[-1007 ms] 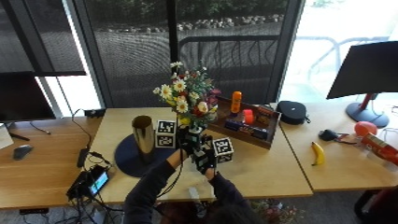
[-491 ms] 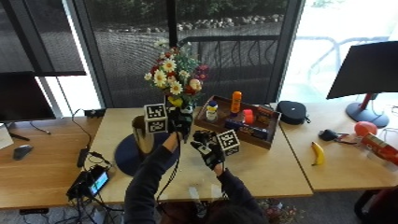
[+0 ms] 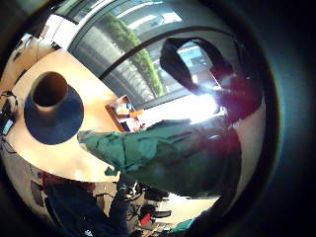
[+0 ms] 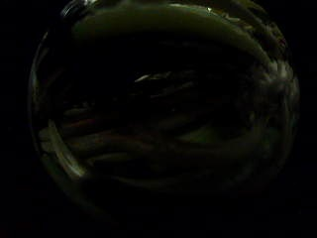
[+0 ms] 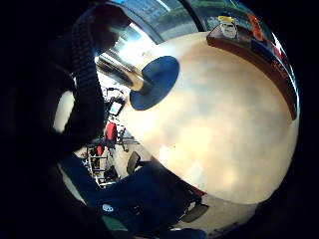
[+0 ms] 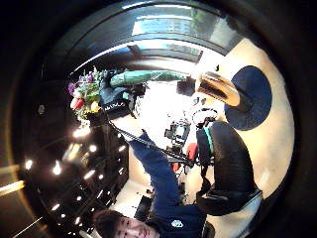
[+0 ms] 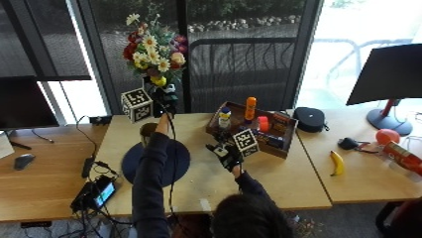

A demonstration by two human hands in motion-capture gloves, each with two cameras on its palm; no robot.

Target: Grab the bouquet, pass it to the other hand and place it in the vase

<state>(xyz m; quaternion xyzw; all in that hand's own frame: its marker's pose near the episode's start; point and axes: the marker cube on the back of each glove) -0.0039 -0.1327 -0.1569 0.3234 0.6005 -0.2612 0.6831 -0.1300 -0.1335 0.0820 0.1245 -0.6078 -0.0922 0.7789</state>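
My left hand (image 7: 163,100) is raised high and grips the stems of the bouquet (image 7: 154,45), whose white, yellow, red and purple flowers stand upright above it. The green stems (image 3: 163,153) fill the left palm views. Below the bouquet, the golden metal vase (image 7: 148,132) stands upright on a round dark blue mat (image 7: 173,163). My right hand (image 7: 225,154) hovers low over the table to the right of the mat, fingers relaxed, holding nothing. The right thumb side palm view shows the bouquet (image 6: 86,95) in my left hand (image 6: 117,102), apart from the vase (image 6: 217,88).
A wooden tray (image 7: 280,144) with bottles and small items sits behind my right hand. A banana (image 7: 337,162) and a black pouch (image 7: 310,119) lie further right. A phone and cables (image 7: 99,192) lie at the left. Monitors stand at both table ends.
The right hand has let go of the bouquet and dropped to the right over the table. The left hand has lifted the bouquet higher and leftwards, above the vase.
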